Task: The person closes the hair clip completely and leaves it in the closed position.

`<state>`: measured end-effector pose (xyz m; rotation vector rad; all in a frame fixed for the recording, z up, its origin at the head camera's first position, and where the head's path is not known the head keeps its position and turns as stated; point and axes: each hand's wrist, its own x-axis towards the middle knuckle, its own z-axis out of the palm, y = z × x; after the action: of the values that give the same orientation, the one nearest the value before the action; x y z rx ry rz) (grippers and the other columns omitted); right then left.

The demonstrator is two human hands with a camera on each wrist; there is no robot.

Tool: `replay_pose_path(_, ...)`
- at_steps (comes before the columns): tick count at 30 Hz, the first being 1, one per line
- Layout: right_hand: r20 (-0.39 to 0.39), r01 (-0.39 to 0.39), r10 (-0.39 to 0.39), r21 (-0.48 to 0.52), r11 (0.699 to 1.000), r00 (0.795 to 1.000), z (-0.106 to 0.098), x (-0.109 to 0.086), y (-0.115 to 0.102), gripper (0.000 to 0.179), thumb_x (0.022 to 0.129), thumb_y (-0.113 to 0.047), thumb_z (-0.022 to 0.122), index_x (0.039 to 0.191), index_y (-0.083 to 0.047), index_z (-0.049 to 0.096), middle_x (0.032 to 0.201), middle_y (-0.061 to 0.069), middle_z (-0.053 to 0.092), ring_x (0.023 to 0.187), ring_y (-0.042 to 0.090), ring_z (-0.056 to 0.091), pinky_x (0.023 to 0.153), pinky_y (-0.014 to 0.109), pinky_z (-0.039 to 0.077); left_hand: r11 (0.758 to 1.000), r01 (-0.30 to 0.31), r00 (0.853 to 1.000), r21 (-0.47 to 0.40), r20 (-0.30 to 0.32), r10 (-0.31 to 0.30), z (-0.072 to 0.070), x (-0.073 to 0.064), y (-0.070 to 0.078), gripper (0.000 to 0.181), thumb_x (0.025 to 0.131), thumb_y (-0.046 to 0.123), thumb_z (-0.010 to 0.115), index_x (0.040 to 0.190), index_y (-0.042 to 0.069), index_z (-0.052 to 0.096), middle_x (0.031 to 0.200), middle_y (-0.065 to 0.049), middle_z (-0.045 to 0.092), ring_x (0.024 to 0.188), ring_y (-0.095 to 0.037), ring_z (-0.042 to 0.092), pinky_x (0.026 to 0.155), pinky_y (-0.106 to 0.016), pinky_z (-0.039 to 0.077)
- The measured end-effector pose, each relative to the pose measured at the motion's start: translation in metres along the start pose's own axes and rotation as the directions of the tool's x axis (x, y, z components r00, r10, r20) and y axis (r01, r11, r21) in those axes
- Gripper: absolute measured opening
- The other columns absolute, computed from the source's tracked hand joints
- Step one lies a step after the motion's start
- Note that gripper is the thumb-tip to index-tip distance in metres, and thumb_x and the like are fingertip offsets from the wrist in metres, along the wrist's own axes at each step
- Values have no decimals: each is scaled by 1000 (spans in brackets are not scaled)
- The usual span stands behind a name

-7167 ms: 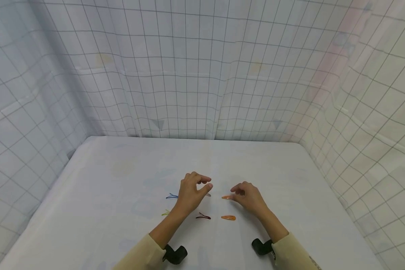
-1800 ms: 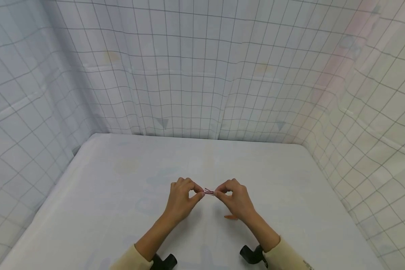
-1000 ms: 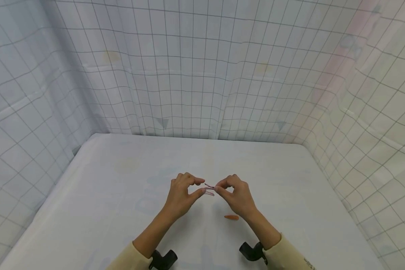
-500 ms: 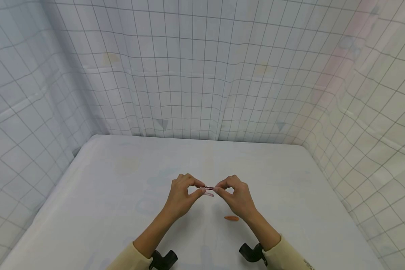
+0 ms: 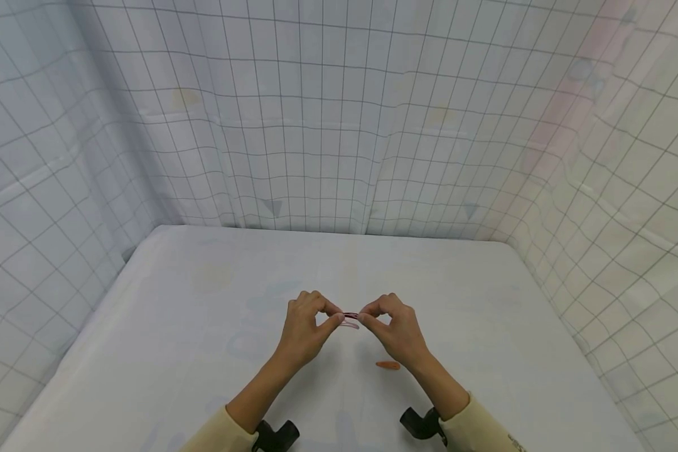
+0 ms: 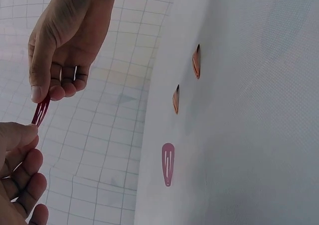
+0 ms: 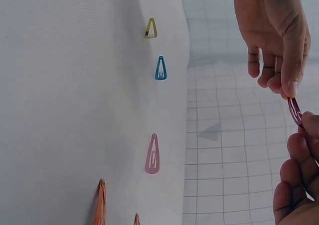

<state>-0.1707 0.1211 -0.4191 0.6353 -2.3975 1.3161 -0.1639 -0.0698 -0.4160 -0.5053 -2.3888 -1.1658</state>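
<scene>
A dark red snap hair clip (image 5: 351,315) is stretched between my two hands above the table, its strips lying close together. My left hand (image 5: 307,329) pinches one end between thumb and forefinger; my right hand (image 5: 392,329) pinches the other end the same way. In the left wrist view the clip (image 6: 41,111) spans both sets of fingertips. Below it on the table lies a pink snap hair clip (image 5: 349,324), seen whole in the right wrist view as a flat pink clip (image 7: 153,155).
An orange hair clip (image 5: 387,365) lies by my right wrist; another orange clip (image 6: 176,99) shows in the left wrist view. A blue clip (image 7: 160,68) and a yellow-green clip (image 7: 151,28) appear in the right wrist view. Grid-patterned curtains (image 5: 339,125) surround the white table (image 5: 203,301).
The dark red clip, on the table 7.2 seconds ago, was lifted by both hands. Its raised strip stood apart one second ago, when my left forefinger was off it; now the clip lies flat.
</scene>
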Motion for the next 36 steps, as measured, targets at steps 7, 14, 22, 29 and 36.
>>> replay_pose_path(7,37,-16,16,-1,1000,999,1,1,-1,9,80,-16,74,89,-17,71,83,-7,68,84,8,55,70,23,46,999,-31,999,-14,-25,31,1,-1,-1,8,77,10,75,78,15,68,75,4,61,78,-15,51,78,-36,34)
replay_pose_path(14,79,-7,9,-20,1000,997,6,4,-1,8,81,-19,73,89,-17,72,84,-7,68,85,7,54,72,23,46,999,-38,999,-21,-30,37,1,-2,-2,9,77,11,75,77,15,67,74,5,61,77,-15,51,79,-36,34)
replay_pose_path(22,84,45,-42,-31,998,996,9,5,-3,6,82,-18,71,87,-15,72,83,-6,69,81,6,54,69,22,46,999,-36,999,-19,-32,36,0,-3,-1,8,78,11,75,78,14,68,74,5,61,77,-13,51,78,-35,34)
replay_pose_path(29,71,57,-55,-29,998,996,10,5,-2,3,83,-16,70,86,-16,73,79,-7,68,76,3,50,63,31,45,999,-29,999,-19,-26,28,0,-3,0,7,79,12,75,79,15,68,74,5,61,76,-11,49,77,-34,33)
replay_pose_path(36,56,108,-108,-6,994,993,11,5,-1,4,82,-17,71,85,-15,72,78,-5,68,74,5,49,61,23,41,999,-25,1000,-25,-17,24,0,-3,0,7,79,12,74,78,15,68,75,6,61,78,-9,49,78,-35,34)
